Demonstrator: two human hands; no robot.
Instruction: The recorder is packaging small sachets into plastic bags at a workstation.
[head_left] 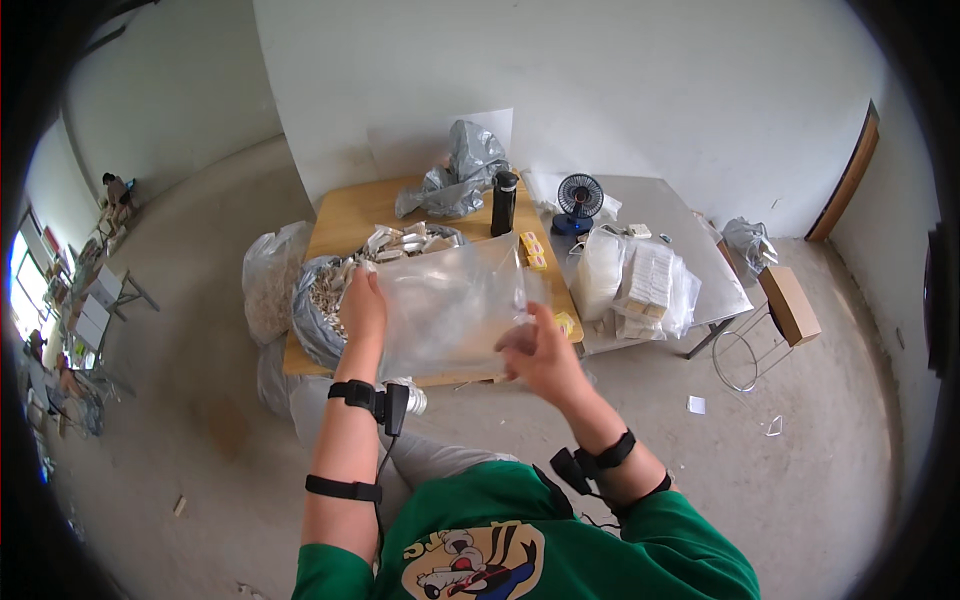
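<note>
I hold a large clear plastic bag (pixel 450 305) spread in front of me over the wooden table (pixel 345 215). My left hand (pixel 362 305) grips its left edge, fingers closed on the film. At the bag's lower right corner, my right hand (pixel 535 355) pinches the film. Behind the bag lies a heap of small pale packets (pixel 400 243), some spilling from a grey bag (pixel 315 310) at the table's left. Both wrists carry black straps, the left one with a small device.
A black bottle (pixel 503 202), a crumpled silver bag (pixel 455 170) and a small blue fan (pixel 579 200) stand at the back. Bagged white boxes (pixel 640 285) sit on a grey table at right. A cardboard box (pixel 790 303) rests on a stool. A full clear sack (pixel 268 280) stands at left.
</note>
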